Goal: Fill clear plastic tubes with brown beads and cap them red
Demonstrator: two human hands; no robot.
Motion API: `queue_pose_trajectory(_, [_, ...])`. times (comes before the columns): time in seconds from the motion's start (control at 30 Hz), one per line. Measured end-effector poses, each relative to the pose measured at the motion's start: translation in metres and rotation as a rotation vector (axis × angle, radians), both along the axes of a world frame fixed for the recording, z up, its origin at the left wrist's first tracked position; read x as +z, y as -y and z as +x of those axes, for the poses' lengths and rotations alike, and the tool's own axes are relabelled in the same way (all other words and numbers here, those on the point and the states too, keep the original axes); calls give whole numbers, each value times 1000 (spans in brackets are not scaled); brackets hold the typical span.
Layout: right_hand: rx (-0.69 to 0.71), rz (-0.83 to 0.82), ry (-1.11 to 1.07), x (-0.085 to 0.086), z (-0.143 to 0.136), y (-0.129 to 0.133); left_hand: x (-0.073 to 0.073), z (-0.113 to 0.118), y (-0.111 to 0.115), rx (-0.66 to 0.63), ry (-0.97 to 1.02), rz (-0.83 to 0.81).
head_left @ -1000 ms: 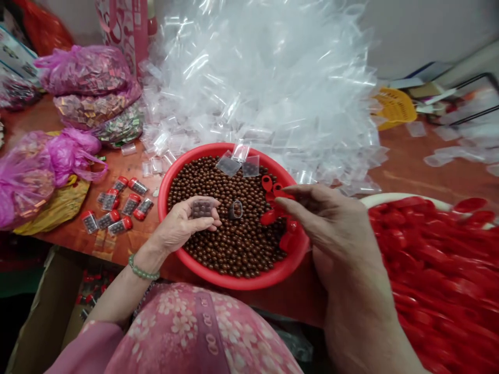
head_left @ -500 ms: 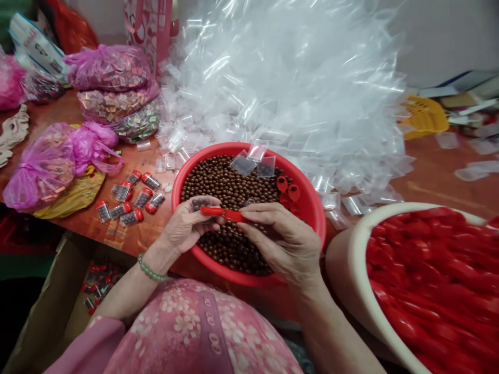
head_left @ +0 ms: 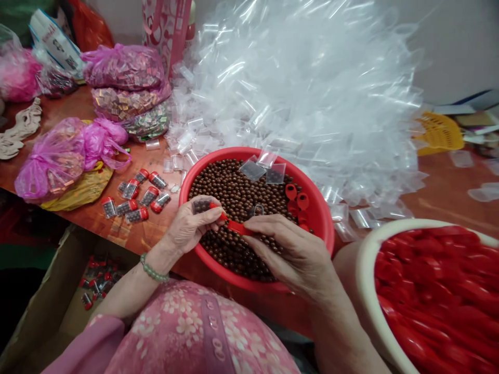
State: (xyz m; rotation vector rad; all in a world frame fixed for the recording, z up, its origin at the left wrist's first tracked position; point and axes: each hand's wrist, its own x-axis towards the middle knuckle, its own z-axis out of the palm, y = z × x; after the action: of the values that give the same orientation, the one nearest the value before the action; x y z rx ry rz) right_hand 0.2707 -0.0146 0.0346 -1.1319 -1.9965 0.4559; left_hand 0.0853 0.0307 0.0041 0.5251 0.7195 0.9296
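Table (head_left: 125, 231) spreads beneath the red basin (head_left: 329, 223), with a heap of clear plastic cases (head_left: 304, 98) rising behind the basin and its loose edge almost at the rim. To the basin's right, a cream tub (head_left: 364, 275) is filled with red plastic pieces (head_left: 440, 301). The basin itself holds dark brown balls (head_left: 230, 182), with three or so clear cases lying on them at the back and several loose red caps (head_left: 302, 201) against the right wall. Below and left of the basin, past the table's near edge, an open cardboard box (head_left: 42, 296) has small filled cases at its bottom. Farther left of the basin lie knotted pink bags (head_left: 125, 70) of small packets; well to its right stands a yellow basket (head_left: 440, 132). Bare tabletop runs between the basin's left rim and a cluster of red-capped cases (head_left: 136, 195). Over the basin's front half, the left hand (head_left: 191, 223) is closed around a ball-filled clear case (head_left: 200, 206), and the right hand (head_left: 292, 249) pinches a red cap piece (head_left: 237, 227) between thumb and fingers, its far part at the case's end, near the left thumb.
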Motion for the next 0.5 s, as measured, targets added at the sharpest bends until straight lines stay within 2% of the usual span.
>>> queue_pose_trajectory(0.1, [-24,-16,-41,-2,2,-1,0,2,-1,16,-9,7])
queue_pose_trajectory(0.27, [23,-2,5,-3,2,0,-2,4,-1,18,-22,-16])
queue_pose_trajectory(0.5, [-4,-60,-74,-8,-4,-2,0,1,1,-187,-57,58])
